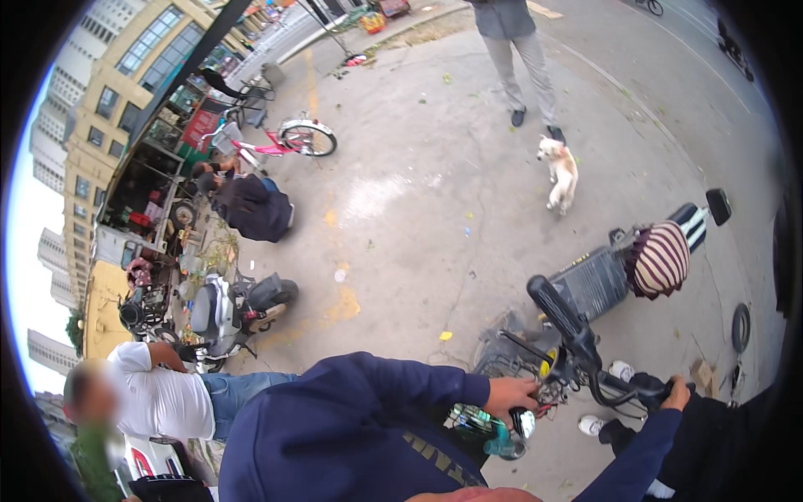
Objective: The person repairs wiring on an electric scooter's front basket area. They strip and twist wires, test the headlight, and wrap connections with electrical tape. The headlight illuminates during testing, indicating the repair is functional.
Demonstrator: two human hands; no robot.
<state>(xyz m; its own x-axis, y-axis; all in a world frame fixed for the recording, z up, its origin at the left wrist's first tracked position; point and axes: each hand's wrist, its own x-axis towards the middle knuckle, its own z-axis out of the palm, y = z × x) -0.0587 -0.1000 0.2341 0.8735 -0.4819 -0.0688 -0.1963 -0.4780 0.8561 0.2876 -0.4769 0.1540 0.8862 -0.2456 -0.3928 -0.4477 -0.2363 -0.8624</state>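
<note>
Right hand (pixel 676 391) is the easy one for me to read: fingers curled round the near-right end of a black handlebar (pixel 583 345), which sits just ahead of the wearer, to the right. Left hand (pixel 508 396) is trickier. It's part-curled beside a tangle of wires (pixel 548 393) at the near side of that bar, but the fingertips get lost in the clutter, so I honestly can't tell if it's pinching one or just resting there. Right below it I see a silvery rounded part (pixel 524 422) and a teal part (pixel 504 445), too jumbled to name. The rest of the two-wheeler runs off far and right, with a dark ridged panel (pixel 592 283) and a maroon-and-cream striped cover (pixel 661 261) hiding whatever's under it. White shoes (pixel 621 371) show on the pavement (pixel 410 276) behind the bar, but their owner mostly melts into black at the right rim. The navy sleeve (pixel 427 389) covers a good chunk of my near view, and there's a blurry skin-toned patch (pixel 473 495) cut off at the near edge, no clue what. Far off, a person in grey trousers (pixel 525 63) loses their head to the frame, beside a white-and-tan dog (pixel 565 174).
</note>
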